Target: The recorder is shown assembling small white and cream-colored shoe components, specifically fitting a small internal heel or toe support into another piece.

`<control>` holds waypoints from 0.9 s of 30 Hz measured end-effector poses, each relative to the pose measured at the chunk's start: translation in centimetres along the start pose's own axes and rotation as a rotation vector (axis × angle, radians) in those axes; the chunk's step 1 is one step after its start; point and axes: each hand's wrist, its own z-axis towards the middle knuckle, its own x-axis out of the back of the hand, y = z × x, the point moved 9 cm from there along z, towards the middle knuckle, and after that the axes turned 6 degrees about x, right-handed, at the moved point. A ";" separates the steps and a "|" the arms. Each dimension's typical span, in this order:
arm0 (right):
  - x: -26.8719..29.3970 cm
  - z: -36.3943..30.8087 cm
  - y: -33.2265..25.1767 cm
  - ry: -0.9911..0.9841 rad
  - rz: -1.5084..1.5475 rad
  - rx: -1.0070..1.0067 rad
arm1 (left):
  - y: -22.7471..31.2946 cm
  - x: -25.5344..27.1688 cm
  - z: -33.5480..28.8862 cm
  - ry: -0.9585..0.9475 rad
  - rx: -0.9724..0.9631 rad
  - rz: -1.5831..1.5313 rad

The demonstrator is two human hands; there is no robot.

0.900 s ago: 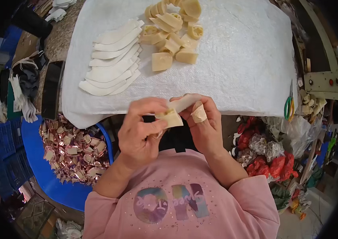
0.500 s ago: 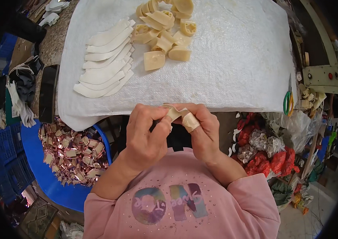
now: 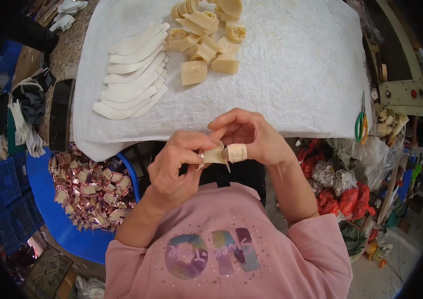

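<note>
Close to my chest, my left hand [image 3: 176, 164] and my right hand [image 3: 249, 134] pinch one small cream-coloured piece [image 3: 215, 155] between their fingertips. My right thumb is wrapped in tan tape. Farther off, on the white cloth [image 3: 291, 74], lies a fanned row of curved white strips [image 3: 132, 70]. Next to it sits a heap of cream blocks and rolls [image 3: 206, 35]. Both sleeves are pink.
A blue tub [image 3: 67, 224] at my lower left holds several shiny copper-pink pieces [image 3: 89, 187]. A dark flat object [image 3: 62, 114] lies at the cloth's left edge. Green-handled scissors [image 3: 360, 124] hang at the right, by a grey box with buttons [image 3: 403, 92]. Red and clear bags [image 3: 341, 184] pile below.
My hands have drawn down from the cloth's edge toward my chest, still working the small cream piece. The view has tilted slightly.
</note>
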 end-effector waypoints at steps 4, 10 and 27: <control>-0.3 0.1 0.0 0.000 -0.032 -0.027 | 0.7 -0.3 0.0 -0.024 -0.088 0.074; 0.1 -0.2 0.7 0.051 -0.153 0.020 | -0.6 -0.2 -0.6 0.007 -0.016 0.081; -1.5 -2.0 -1.7 0.232 -0.680 0.619 | -3.0 0.3 -1.1 0.194 0.305 -0.185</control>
